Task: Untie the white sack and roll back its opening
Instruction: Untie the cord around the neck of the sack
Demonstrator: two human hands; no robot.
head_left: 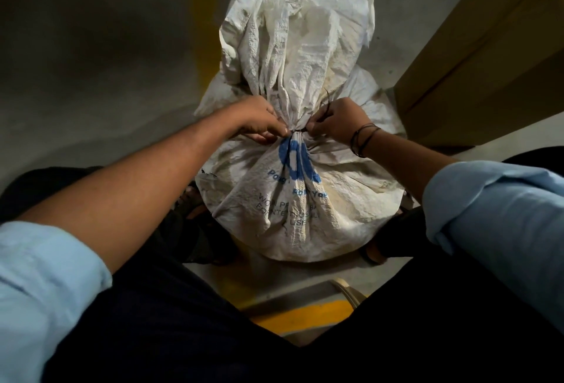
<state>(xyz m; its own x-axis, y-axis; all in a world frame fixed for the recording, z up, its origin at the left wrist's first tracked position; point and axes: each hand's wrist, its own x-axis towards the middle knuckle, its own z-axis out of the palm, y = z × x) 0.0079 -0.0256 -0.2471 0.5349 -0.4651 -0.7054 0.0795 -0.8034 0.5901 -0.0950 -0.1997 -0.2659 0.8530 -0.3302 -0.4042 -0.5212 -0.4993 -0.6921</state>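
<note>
Left sleeve (45, 266): light-blue shirt cuff rolled above the elbow, near-left corner; bare forearm runs up & right toward the sack neck.
Floor (91, 47): grey concrete, w/ a yellow painted stripe (201, 1) running far-to-near behind the sack and another yellow patch near, between the knees.
Left hand (259, 121): on the left side of the tied neck, fingers curled & pressed together, thumb and fingertips pinching the bunched fabric right at the tie.
White sack (293, 199): woven plastic, stands on the floor between the person's feet, centre of view. Full, rounded lower body w/ blue logo and grey print, partly creased so text can't be read whole. Neck is cinched shut; loose crumpled top fans up & away on the far side.
Tie (300, 130): thin dark cord wrapped tight round the neck, between the two hands; one loose end sticks up by the right hand.
Right hand (335, 120): on the right side of the neck, fingers curled in, thumb & forefinger pinching the dark cord at the knot.
Wrist threads (363, 138): several thin dark bands round the right wrist.
Right sleeve (494, 208): light-blue, rolled, near-right.
Trousers (183, 337): dark, legs spread either side of the sack; sandalled feet partly hidden beside it.
Cardboard box (488, 62): brown, far right, just beside the sack.
</note>
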